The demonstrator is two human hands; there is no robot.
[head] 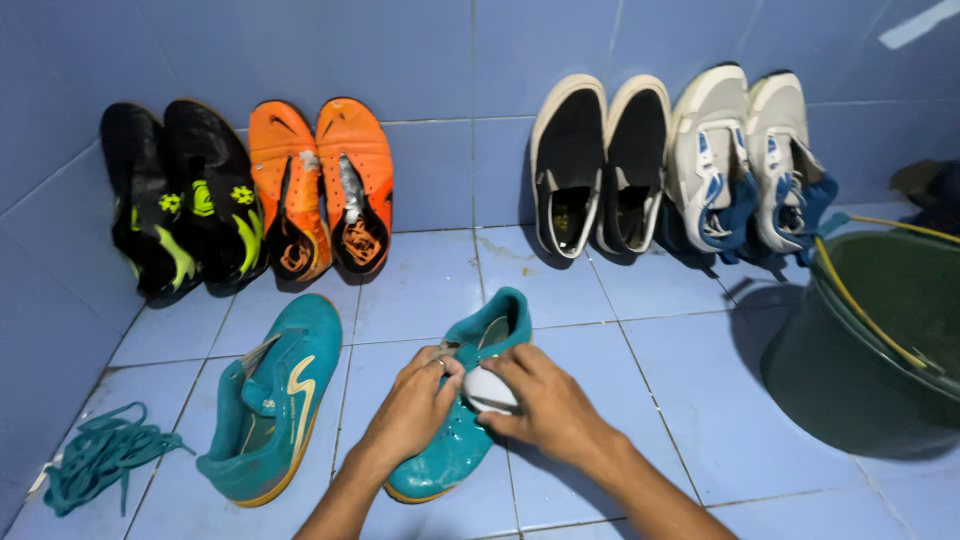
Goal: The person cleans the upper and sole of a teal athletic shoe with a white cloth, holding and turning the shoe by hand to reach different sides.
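— right hand (545,405), fingers curled tight round a small white brush or sponge (488,390), pressed onto the upper of the wet teal shoe (462,400). hard to tell which of the two.

— and the left hand (415,405)?

— fingers clamped on the shoe's tongue and opening, pinning it flat on the blue tiled floor (660,370), toe toward the body. likely braced that way against the push of the scrubbing.

— further out?

— second teal shoe (272,400) just beside, to the left, tipped on its side, laces out. teal laces (100,455) piled near the left wall.

— and by the wall?

— four pairs propped heel-down, soles to the tiles, perhaps draining: black and green (185,195), orange (320,185), black slip-ons (600,160), white and blue (745,155). dark green basin (850,380) close on the right, yellow hose (865,315) over its rim.
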